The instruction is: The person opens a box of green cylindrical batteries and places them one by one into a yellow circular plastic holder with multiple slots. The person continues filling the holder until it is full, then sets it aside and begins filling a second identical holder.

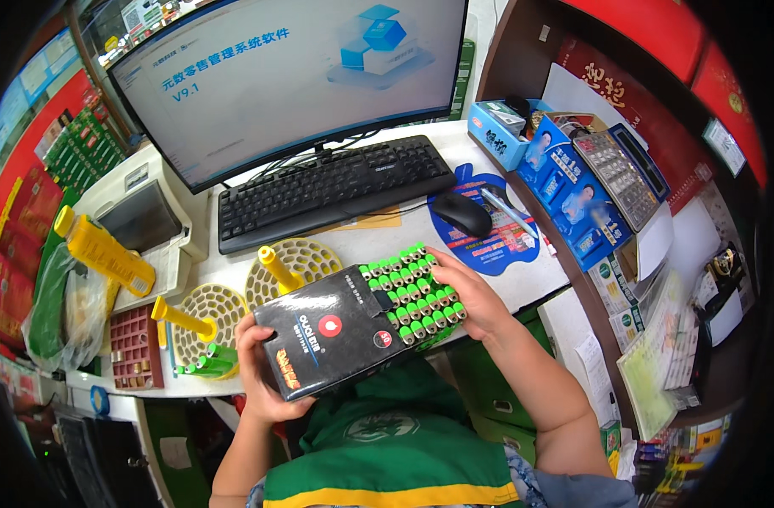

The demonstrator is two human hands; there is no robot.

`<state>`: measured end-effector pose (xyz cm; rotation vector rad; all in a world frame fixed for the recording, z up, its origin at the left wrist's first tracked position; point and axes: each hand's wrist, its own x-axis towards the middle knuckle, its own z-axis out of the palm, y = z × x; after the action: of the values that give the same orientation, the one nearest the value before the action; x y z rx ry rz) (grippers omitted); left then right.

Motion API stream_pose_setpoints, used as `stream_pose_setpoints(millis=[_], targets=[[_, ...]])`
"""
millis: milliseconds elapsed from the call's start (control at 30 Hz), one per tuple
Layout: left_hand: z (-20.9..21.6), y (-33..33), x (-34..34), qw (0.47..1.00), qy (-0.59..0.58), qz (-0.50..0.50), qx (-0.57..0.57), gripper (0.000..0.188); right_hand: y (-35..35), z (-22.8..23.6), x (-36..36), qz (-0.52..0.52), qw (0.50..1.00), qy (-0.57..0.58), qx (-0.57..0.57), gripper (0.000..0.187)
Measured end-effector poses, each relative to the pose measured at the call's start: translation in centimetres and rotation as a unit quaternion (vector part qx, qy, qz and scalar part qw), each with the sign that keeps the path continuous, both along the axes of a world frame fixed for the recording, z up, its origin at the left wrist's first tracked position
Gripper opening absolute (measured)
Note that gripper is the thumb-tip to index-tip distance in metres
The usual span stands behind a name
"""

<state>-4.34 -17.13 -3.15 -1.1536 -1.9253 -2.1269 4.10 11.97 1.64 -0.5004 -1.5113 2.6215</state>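
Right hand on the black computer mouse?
No, the right hand touches green metal-tipped cylinders jutting from the glossy black box; the mouse lies apart on the blue apple-shaped mat.

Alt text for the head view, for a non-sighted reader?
The left hand grips a black box while the right hand holds rows of green lighters at its open end. Behind are a keyboard, a mouse and a monitor.
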Motion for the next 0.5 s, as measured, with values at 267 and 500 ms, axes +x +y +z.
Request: stream_pose_setpoints(millis=[267,500], targets=[[0.4,-1.8,-1.0,1.000,0.016,-0.007,0.024,0.089,0.6,-0.2,0.6,-0.037,0.999,0.001,0.033,0.053],[4.5,-3.8,0.5,0.998,0.036,0.021,-0.042,0.090,0.5,-0.9,0.0,-0.047,0.996,0.004,0.070,0.052]])
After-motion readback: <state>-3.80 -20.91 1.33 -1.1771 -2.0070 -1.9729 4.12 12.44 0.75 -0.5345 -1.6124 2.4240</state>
